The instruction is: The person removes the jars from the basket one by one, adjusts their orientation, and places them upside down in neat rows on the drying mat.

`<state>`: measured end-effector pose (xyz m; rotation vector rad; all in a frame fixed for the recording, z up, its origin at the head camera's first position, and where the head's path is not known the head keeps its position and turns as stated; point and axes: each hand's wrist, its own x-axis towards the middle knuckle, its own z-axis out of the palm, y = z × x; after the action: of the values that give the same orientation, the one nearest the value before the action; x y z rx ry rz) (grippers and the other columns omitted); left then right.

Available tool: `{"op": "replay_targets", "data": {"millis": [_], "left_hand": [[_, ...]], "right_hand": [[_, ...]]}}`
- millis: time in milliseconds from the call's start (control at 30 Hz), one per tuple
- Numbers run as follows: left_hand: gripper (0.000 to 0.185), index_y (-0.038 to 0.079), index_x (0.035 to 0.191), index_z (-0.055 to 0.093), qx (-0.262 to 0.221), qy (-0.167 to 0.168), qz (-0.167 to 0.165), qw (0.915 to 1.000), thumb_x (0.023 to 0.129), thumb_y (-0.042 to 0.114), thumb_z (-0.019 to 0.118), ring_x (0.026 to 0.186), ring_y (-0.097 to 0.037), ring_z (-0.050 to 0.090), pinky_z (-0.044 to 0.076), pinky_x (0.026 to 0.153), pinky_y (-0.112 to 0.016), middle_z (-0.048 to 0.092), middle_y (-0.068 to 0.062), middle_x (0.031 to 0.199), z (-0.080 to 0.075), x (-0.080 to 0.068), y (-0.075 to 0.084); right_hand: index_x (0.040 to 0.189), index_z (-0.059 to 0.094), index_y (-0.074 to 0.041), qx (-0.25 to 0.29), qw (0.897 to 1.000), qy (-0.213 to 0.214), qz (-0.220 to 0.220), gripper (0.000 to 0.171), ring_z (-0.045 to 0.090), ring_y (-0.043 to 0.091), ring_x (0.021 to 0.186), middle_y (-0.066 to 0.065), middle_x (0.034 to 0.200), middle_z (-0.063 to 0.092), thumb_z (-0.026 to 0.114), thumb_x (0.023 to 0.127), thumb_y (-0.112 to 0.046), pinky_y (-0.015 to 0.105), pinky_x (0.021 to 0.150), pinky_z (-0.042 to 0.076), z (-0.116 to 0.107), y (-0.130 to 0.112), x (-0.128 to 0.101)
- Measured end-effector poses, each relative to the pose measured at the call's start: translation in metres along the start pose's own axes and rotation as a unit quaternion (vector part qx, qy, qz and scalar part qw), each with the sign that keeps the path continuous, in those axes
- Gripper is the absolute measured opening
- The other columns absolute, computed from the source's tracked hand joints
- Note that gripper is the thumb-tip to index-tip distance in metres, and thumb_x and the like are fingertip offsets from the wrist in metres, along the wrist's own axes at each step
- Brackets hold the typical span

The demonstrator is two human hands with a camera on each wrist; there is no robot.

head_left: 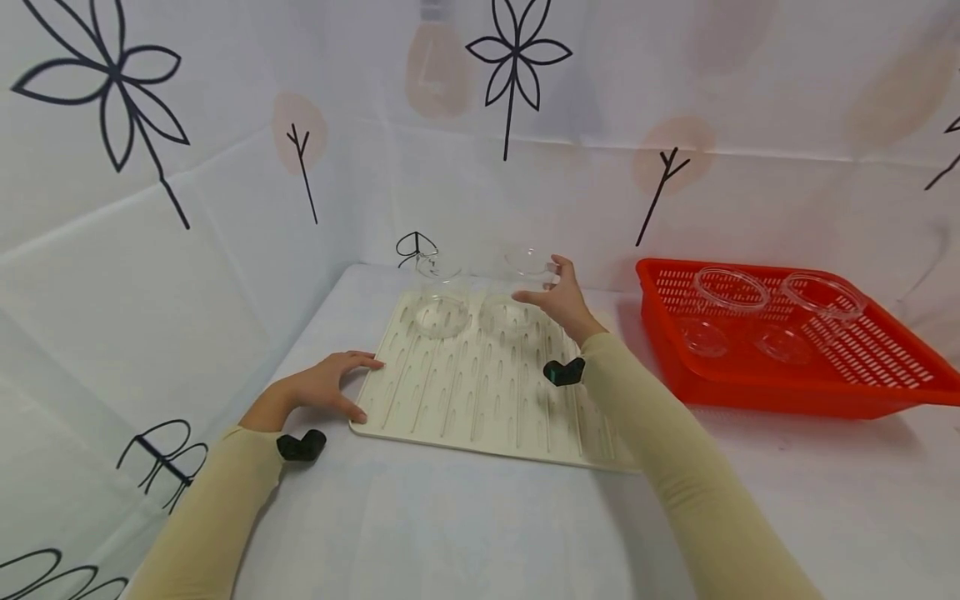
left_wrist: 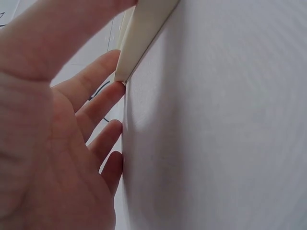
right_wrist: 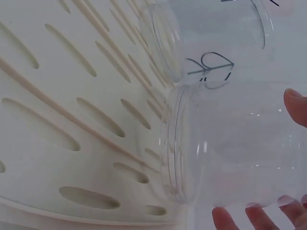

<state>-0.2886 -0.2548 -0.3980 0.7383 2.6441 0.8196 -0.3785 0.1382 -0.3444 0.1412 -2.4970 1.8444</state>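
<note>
left hand [head_left: 326,387] – flat, fingers straight, steadying near-left edge of cream mat [head_left: 480,392] | right hand [head_left: 558,300] – reached far, fingers curled round upturned clear jar [right_wrist: 230,148]

head view looks down on the cream mat [head_left: 480,383]; both wrist views sit close against it [right_wrist: 72,120].

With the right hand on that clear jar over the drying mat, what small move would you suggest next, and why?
Probably release it: open the right hand and draw it back. The clear jar appears to stand mouth down on the cream drying mat beside a second jar, with the fingers around its base. The left hand already steadies the mat's edge. If the jar wobbles, settle it first.
</note>
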Motion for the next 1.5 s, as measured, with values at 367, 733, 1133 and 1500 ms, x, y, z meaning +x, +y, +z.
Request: {"op": "replay_targets", "data": {"millis": [367, 733, 1133, 1500], "left_hand": [[0.087, 0.006, 0.136, 0.045, 0.007, 0.003, 0.0, 1.0, 0.064, 0.034, 0.085, 0.133, -0.04, 0.02, 0.018, 0.104, -0.057, 0.03, -0.019, 0.145, 0.001, 0.002, 0.0], [0.087, 0.005, 0.135, 0.045, 0.005, 0.007, 0.007, 0.9999, 0.064, 0.034, 0.085, 0.132, -0.04, 0.021, 0.018, 0.104, -0.057, 0.03, -0.02, 0.145, 0.001, 0.003, -0.003], [0.086, 0.005, 0.135, 0.046, -0.005, 0.007, 0.002, 1.0, 0.063, 0.033, 0.085, 0.133, -0.04, 0.021, 0.018, 0.105, -0.057, 0.03, -0.02, 0.145, 0.002, 0.002, 0.0], [0.086, 0.005, 0.134, 0.046, -0.01, 0.008, 0.0, 0.9999, 0.063, 0.032, 0.085, 0.133, -0.041, 0.02, 0.018, 0.104, -0.058, 0.03, -0.02, 0.145, 0.001, 0.002, 0.003]], "right_hand": [[0.148, 0.007, -0.018, -0.051, 0.999, 0.003, 0.01, 0.103, 0.025, 0.032, 0.135, 0.009, 0.151, 0.016, 0.08, 0.075, -0.023, 0.048, 0.101, 0.033, 0.003, 0.002, 0.002], [0.148, 0.001, -0.018, -0.049, 0.999, -0.004, 0.008, 0.105, 0.022, 0.034, 0.135, 0.012, 0.151, 0.013, 0.078, 0.076, -0.019, 0.049, 0.102, 0.032, 0.007, 0.001, -0.001], [0.148, -0.002, -0.019, -0.049, 0.998, -0.017, 0.026, 0.105, 0.019, 0.034, 0.136, 0.015, 0.15, 0.014, 0.077, 0.078, -0.021, 0.05, 0.104, 0.028, 0.007, -0.001, 0.0], [0.148, -0.001, -0.019, -0.036, 0.999, -0.016, 0.034, 0.108, 0.025, 0.032, 0.134, 0.014, 0.149, 0.017, 0.078, 0.076, -0.029, 0.048, 0.103, 0.03, -0.003, -0.003, -0.003]]}}
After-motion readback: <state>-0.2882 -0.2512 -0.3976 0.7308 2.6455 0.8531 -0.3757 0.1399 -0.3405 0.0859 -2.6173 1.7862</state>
